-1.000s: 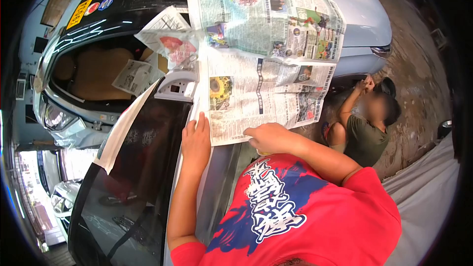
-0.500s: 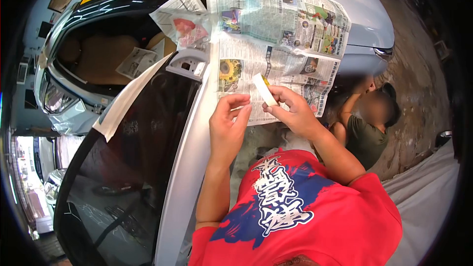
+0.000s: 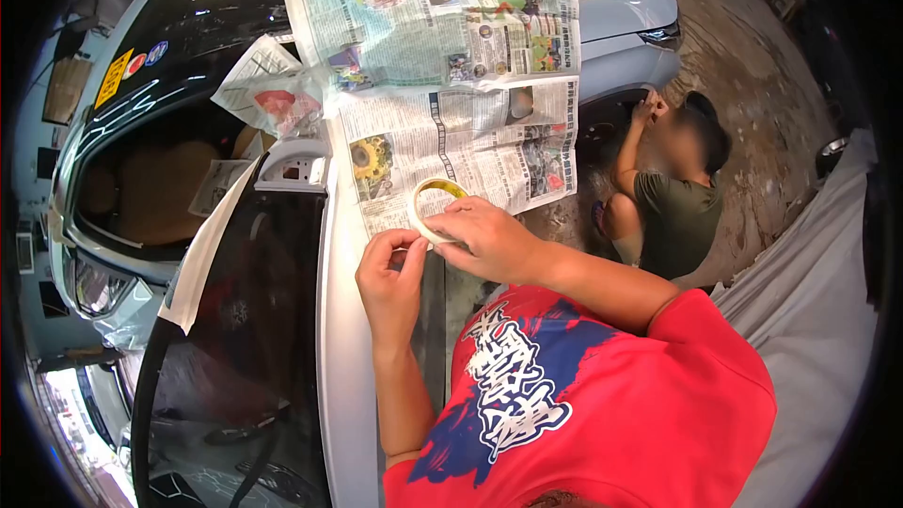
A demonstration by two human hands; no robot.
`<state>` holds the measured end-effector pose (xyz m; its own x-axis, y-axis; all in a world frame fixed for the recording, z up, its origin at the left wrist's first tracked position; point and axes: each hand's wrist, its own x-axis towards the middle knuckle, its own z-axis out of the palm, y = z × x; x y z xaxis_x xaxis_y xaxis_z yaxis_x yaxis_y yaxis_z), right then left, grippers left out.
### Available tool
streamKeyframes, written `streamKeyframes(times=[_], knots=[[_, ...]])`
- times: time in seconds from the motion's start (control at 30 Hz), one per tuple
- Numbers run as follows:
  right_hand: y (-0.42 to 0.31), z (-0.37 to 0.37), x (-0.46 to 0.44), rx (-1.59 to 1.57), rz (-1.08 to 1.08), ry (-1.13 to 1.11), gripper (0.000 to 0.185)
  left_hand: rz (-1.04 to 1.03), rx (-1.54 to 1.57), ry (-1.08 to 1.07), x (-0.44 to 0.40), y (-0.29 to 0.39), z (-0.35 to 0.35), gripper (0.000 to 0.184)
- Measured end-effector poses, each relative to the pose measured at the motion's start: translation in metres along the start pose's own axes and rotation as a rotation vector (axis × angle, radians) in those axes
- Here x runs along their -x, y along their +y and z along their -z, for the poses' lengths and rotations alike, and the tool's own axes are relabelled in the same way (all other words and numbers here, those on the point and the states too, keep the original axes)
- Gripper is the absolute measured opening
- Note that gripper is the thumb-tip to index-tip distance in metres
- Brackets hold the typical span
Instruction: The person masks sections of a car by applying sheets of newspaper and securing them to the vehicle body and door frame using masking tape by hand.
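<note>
Floor (image 3: 760, 122) opens out at two o'clock, car door (image 3: 246, 329) at eight, newspaper (image 3: 475, 122) at twelve, lower edge close in! Right hand (image 3: 494, 240) clamped on the tape roll (image 3: 417, 213) there; left hand (image 3: 391, 280), pinched together, meets its rim.

Right of the right hand (image 3: 487, 237), a co-worker (image 3: 679, 212) wearing a dark cap (image 3: 715, 134) crouches on a stained floor (image 3: 748, 71); grey sheeting (image 3: 809, 292) lies farther out that side. Well left of the left hand (image 3: 388, 275): a yellow sticker (image 3: 113, 78) and, beyond it, a brown board (image 3: 64, 89).
</note>
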<state>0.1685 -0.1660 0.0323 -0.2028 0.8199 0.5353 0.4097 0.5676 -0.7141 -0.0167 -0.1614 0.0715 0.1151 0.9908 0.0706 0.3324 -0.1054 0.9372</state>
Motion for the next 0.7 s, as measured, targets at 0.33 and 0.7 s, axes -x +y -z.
streamKeyframes(times=[0.33,0.7], knots=[[-0.005,0.001,-0.005,0.121,0.143,-0.031,0.025,0.198,0.042,0.022,0.008,-0.007,0.004,0.007],[-0.003,0.01,-0.016,0.045,-0.04,-0.013,0.026,-0.071,0.161,0.255,0.005,0.012,-0.016,0.015]])
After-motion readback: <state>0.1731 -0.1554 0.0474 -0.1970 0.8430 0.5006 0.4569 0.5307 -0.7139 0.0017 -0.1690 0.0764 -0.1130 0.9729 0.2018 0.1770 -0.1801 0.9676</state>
